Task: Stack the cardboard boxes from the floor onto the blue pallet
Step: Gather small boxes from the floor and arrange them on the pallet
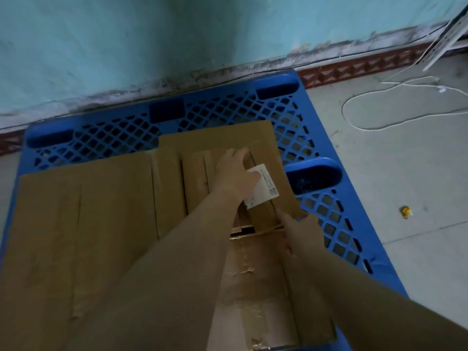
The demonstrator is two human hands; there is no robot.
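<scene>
The left hand [236,171] lies with straight fingers flat on a flattened cardboard box [260,158], partly over its white label [263,186]. The right hand [301,231] touches the near edge of this box; if it grips, I cannot tell. The box lies on other flat cardboard boxes [83,224], all on the blue pallet [329,216] beside the turquoise wall [152,46]. A white cable [379,102] lies on the floor.

Flattened cardboard boxes [83,224] are seen laid across a blue pallet [329,198] beside a turquoise wall [177,34]. The top piece is pressed by the left hand [235,171] and gripped at its edge by the right hand [301,231].
</scene>
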